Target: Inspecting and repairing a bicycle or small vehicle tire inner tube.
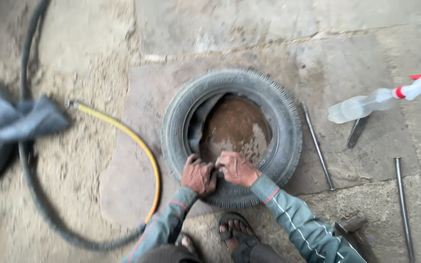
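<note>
Under our hands we see matt black rubber, the tyre [278, 122] with rough tread. Right of the grip: dull metal rods [317, 146], translucent plastic spray bottle [366, 104]. Left of it: glossy yellow hose [137, 146] on gritty, rough stone floor [356, 58].

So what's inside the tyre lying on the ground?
Inside the tyre, a dark inner tube is tucked along its left wall, and bare rusty-brown ground shows through the middle. Both hands cover the near rim, hiding that part.
</note>
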